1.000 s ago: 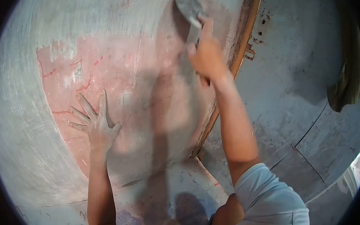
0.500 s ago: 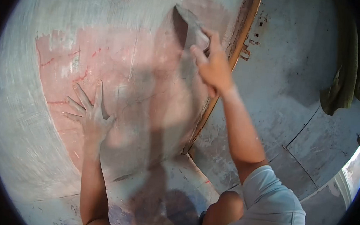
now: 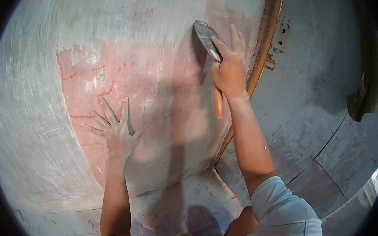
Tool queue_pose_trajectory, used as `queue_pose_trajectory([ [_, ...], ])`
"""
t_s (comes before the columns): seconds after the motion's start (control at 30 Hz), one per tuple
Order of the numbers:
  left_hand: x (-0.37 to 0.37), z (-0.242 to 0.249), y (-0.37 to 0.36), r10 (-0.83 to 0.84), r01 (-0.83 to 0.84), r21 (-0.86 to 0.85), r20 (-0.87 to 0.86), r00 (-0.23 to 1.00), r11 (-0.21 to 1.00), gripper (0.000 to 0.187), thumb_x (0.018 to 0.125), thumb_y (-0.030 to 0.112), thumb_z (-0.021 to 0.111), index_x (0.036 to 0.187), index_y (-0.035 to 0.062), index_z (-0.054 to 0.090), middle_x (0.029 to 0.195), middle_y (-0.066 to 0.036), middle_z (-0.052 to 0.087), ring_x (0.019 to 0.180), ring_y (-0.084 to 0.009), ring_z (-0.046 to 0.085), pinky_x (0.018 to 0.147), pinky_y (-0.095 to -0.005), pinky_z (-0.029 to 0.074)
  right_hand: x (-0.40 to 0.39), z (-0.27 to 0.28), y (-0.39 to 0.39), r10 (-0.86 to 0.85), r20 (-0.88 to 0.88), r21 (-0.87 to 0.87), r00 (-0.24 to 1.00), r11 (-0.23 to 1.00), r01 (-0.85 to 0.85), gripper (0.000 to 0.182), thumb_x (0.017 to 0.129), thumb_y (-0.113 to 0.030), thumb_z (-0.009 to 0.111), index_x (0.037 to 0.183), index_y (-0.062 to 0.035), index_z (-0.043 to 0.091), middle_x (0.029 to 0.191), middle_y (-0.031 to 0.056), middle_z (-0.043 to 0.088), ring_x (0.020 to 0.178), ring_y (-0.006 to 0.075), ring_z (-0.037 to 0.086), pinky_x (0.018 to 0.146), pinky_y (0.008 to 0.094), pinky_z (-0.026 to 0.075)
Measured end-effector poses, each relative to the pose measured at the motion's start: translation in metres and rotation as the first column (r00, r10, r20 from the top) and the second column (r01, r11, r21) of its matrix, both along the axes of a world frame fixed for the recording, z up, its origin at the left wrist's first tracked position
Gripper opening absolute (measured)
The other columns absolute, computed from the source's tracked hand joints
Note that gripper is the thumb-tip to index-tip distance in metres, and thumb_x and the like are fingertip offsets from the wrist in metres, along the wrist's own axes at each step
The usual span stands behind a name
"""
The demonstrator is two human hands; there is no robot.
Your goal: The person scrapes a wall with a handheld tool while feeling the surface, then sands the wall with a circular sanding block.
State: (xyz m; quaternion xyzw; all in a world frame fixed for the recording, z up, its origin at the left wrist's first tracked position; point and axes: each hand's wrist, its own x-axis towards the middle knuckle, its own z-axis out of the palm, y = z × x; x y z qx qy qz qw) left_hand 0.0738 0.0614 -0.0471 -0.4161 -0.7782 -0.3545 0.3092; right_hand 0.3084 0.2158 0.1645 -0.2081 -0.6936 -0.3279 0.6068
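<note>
My right hand [image 3: 231,73] is closed round a trowel [image 3: 207,38] high on the wall, near the wooden frame. The pointed metal blade tilts up to the left, and the wooden handle [image 3: 218,103] sticks out below my palm; some fingers stretch along the blade side. My left hand [image 3: 119,133] lies spread on the pink patch [image 3: 135,71] of the wall, fingers apart, holding nothing. Grey-white plaster [image 3: 29,108] surrounds the patch with a ragged edge, and red lines and thin cracks mark the pink surface.
A wooden frame edge [image 3: 268,45] runs down the wall's right side. Beyond it is a grey, stained panel [image 3: 313,73] with a dark green cloth [image 3: 366,85] hanging at the right. Below, a paint-stained ledge [image 3: 161,211] meets the wall.
The whole view has shifted, so the scene sits further right and lower. The trowel blade has turned, and fingers of my right hand now extend upward. My left hand stays flat on the wall.
</note>
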Motion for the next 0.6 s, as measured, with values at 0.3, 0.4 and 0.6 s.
queue_pose_trajectory([
  [0.3, -0.001, -0.001, -0.002, -0.003, 0.003, -0.020, -0.008, 1.000, 1.000, 0.116, 0.074, 0.054, 0.084, 0.172, 0.0343, 0.024, 0.177, -0.027, -0.011, 0.154, -0.0683, -0.014, 0.105, -0.0924, -0.006, -0.020, -0.078, 0.004, 0.386, 0.005, -0.268, 0.922, 0.889, -0.371, 0.079, 0.071, 0.017, 0.056, 0.144, -0.0120, 0.066, 0.150, 0.0186, 0.062, 0.145, 0.0434, 0.051, 0.120, 0.0479, 0.043],
  [0.4, -0.006, -0.007, -0.001, -0.013, 0.013, 0.000, -0.046, 0.999, 1.000, 0.116, 0.074, 0.053, 0.084, 0.172, 0.0344, 0.024, 0.177, -0.027, -0.012, 0.154, -0.0678, -0.014, 0.104, -0.0926, -0.006, -0.023, -0.059, 0.013, 0.342, 0.002, -0.230, 0.940, 0.915, -0.332, 0.076, 0.074, 0.017, 0.055, 0.143, -0.0117, 0.068, 0.148, 0.0192, 0.063, 0.143, 0.0408, 0.054, 0.117, 0.0461, 0.046],
  [0.6, -0.004, -0.007, 0.004, 0.036, -0.035, 0.021, -0.062, 0.997, 0.999, 0.115, 0.074, 0.052, 0.083, 0.172, 0.0342, 0.025, 0.177, -0.027, -0.013, 0.154, -0.0673, -0.014, 0.105, -0.0915, -0.008, -0.024, 0.008, 0.029, 0.338, -0.002, -0.093, 0.941, 0.937, -0.336, 0.075, 0.073, 0.016, 0.052, 0.142, -0.0096, 0.068, 0.143, 0.0225, 0.066, 0.133, 0.0429, 0.062, 0.117, 0.0421, 0.047],
])
